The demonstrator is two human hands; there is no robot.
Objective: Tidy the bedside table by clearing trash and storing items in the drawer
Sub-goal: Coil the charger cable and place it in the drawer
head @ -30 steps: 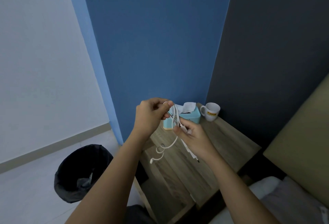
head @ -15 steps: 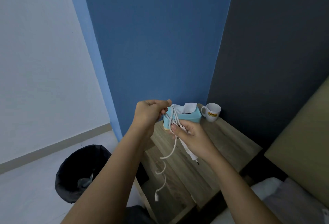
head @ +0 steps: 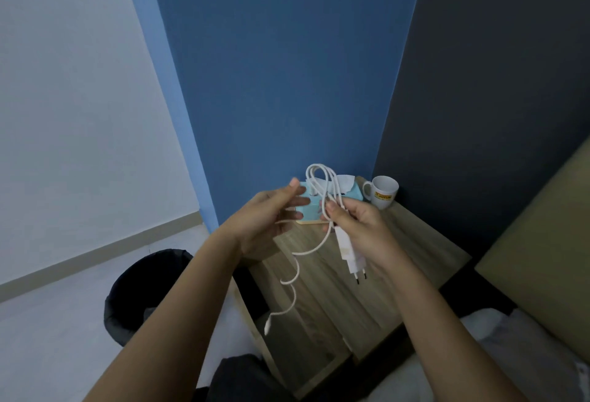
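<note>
The white charger cable (head: 322, 184) is held in the air above the wooden tabletop (head: 412, 242), with several loops standing up above the right hand (head: 357, 226). The right hand's grip is closed on the gathered loops, thumb pressed across them, and the white plug adapter (head: 349, 251) hangs below that hand with its two pins pointing down. A loose length of cable trails from the loops toward the left hand (head: 268, 223), then curls downward past the tabletop's front edge, ending in a small connector (head: 267, 326). The left hand's fingers are spread apart; a strand passes by them, but whether they touch it cannot be told. Behind the hands a light blue tissue box (head: 311, 210) sits on the tabletop, with a white mug (head: 383, 192) in the back corner beside it. A black bin (head: 137, 299) stands on the floor to the left.
</note>
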